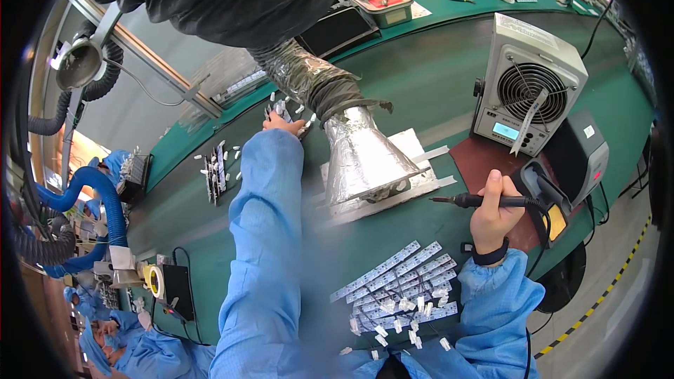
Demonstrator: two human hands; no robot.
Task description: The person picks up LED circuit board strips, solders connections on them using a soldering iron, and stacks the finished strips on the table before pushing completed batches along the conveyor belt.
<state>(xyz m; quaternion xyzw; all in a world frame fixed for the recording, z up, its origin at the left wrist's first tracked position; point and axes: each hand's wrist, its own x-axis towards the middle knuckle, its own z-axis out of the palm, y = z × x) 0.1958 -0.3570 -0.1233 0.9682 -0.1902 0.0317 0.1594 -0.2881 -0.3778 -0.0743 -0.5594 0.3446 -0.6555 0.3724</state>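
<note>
My left arm stretches far across the bench, and my left hand closes on a small bunch of LED strips with white connectors; its fingertips are partly hidden. In my right hand is a soldering iron, held like a pen, its tip pointing left above the green mat. Nearer to me, several white LED strips lie fanned out, with short dark wires and white plugs on them. Another bunch of strips with white connectors rests left of my left forearm.
A foil-wrapped fume hood hangs over a pale board in the middle. An ionizing fan, a soldering station and an iron holder stand at right. A tub sits at the back. Co-workers in blue sit farther off.
</note>
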